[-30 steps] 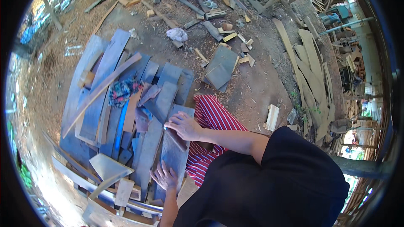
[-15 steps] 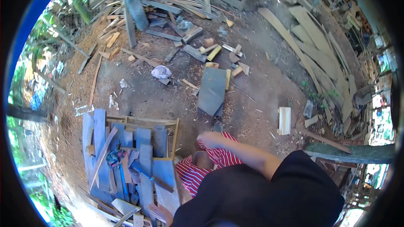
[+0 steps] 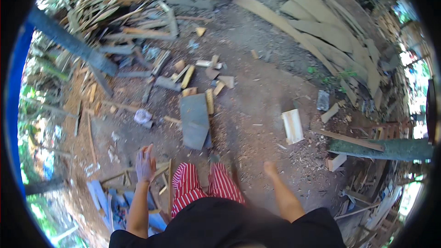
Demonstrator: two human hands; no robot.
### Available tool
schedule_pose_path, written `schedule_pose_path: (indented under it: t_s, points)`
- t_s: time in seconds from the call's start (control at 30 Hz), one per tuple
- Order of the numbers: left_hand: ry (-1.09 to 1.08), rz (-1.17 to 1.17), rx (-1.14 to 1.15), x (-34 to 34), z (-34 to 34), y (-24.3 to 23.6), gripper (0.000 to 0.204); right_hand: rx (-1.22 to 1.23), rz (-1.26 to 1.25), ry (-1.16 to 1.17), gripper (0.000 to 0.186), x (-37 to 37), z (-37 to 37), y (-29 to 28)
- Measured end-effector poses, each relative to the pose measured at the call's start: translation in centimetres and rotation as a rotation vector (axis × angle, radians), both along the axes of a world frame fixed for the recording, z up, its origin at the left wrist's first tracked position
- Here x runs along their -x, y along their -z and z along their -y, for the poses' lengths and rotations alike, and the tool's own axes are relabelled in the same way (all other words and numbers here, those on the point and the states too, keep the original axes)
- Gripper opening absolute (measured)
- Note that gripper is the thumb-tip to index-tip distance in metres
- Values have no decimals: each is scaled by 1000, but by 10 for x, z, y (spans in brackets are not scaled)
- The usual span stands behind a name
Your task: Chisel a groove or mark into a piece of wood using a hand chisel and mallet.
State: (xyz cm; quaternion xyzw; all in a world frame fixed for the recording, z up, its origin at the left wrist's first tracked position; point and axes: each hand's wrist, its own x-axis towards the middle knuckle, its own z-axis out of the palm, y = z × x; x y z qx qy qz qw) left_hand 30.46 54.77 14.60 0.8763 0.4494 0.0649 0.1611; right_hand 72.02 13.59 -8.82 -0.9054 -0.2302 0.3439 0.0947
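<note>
I am upright in red-and-white striped trousers and a dark shirt. My left hand is raised beside the left leg with fingers apart and nothing in it, above the edge of the stacked bluish boards and a wooden frame. My right hand hangs out to the right over bare dirt, its fingers blurred and hard to make out. Ahead of my feet a grey panel lies on the ground among small offcuts.
A heap of scrap wood fills the back left, beside a leaning post. Long flat planks lie at back right. A white block, a mossy log with a board across it, and a pale crumpled bundle are on the dirt.
I have risen from bending over the board pile. Both hands have left the boards and moved apart to my sides, and the pile has dropped toward the lower left of the view.
</note>
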Motion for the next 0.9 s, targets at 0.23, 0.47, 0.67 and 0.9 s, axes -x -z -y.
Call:
schedule_pose_path:
  t_s: [0.23,0.47,0.67,0.9]
  points:
    - [243,-1,136,-121,-51,42,66,-89,-281,71,34,36,-21,-38]
    - [25,-261,428,-117,-86,127,70,-77,-390,206,35,-38,-83,-8]
    - [-354,-527,661,-147,-153,178,69,-13,-296,41,36,-178,-177,-9]
    - [-11,10,686,-416,-285,154,50,-415,131,-43,29,-360,-375,-114]
